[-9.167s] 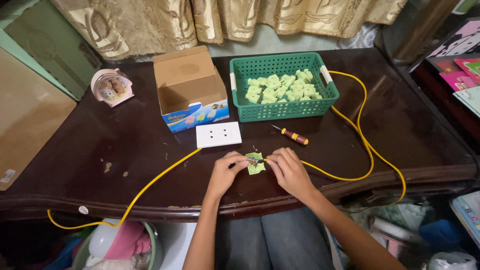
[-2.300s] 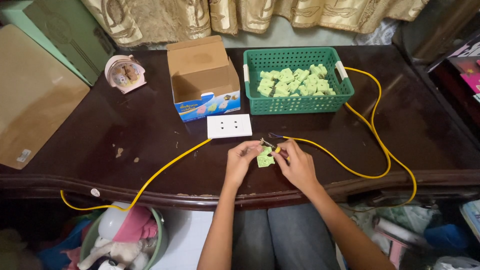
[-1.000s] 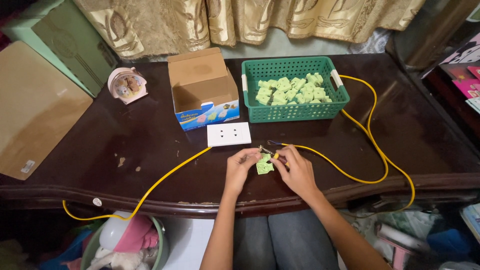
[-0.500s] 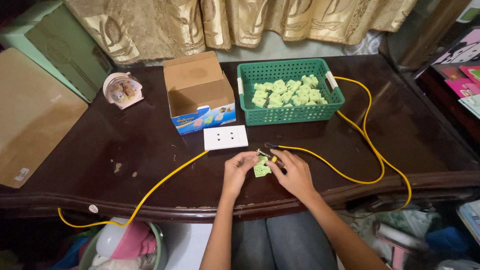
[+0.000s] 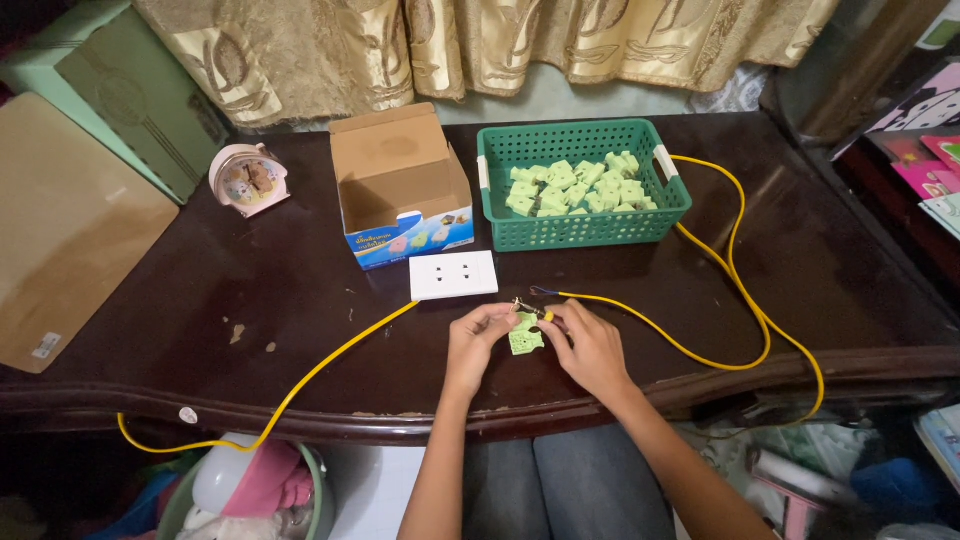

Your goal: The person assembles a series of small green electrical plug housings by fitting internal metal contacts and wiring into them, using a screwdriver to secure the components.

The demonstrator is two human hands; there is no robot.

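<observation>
Together at lower centre of the frame, pinched a light-green socket part (image 5: 525,337) with left hand (image 5: 473,343) and right hand (image 5: 590,347). Just above, lay a white outlet plate (image 5: 453,275) and yellow cable (image 5: 700,353).

Table (image 5: 200,300): dark wood, glossy varnish, chipped in spots. Basket (image 5: 585,228): green plastic mesh, holding matt pale-green plastic parts (image 5: 575,188). Socket plate (image 5: 453,275): smooth white plastic. Cable (image 5: 740,300): yellow, slick sheath. Box (image 5: 400,190): matt brown cardboard inside, glossy printed outside. Curtain (image 5: 480,45): shiny gold patterned cloth.
</observation>
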